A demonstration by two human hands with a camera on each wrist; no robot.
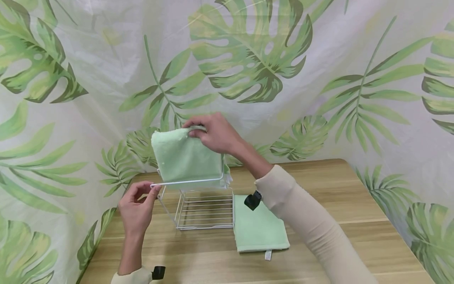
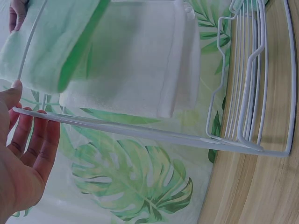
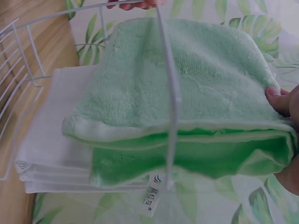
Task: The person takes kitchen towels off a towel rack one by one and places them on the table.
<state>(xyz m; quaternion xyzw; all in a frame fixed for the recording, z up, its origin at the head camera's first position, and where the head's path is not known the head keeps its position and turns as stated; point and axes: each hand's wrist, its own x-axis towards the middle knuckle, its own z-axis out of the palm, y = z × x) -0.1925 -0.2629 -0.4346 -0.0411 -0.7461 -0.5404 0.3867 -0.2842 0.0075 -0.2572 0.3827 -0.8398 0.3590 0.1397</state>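
A white wire rack stands on the table, and my left hand pinches its upper front corner between thumb and fingers. My right hand grips a folded pale green towel by its upper right edge. That towel is upright at the rack's top, behind the front bar. In the left wrist view a folded white towel sits behind the green one, at the upper part of the rack. A small printed label hangs below the green towel in the right wrist view.
Another folded green towel lies flat on the wooden table, right of the rack, with a white tag at its front edge. The rack's lower shelf has parallel wires. Behind the table hangs a leaf-patterned curtain.
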